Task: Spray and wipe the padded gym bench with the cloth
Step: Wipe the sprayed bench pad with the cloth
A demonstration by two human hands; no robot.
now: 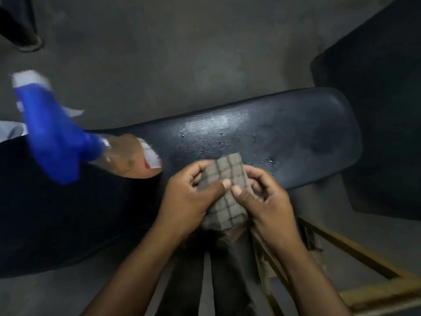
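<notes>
**Cloth ready, bench already wet**

I see my left hand (189,197) and right hand (266,197) both pinching the folded checked cloth (227,190) between thumbs and fingers, probably to make a flat pad for wiping. At twelve o'clock from the hands lies the dark padded bench (296,137), its surface shining with droplets. At nine o'clock the spray bottle (68,137) rests tilted on the bench, blurred. Around is a grey concrete floor (182,53); at four o'clock, a yellow frame (355,249).
</notes>
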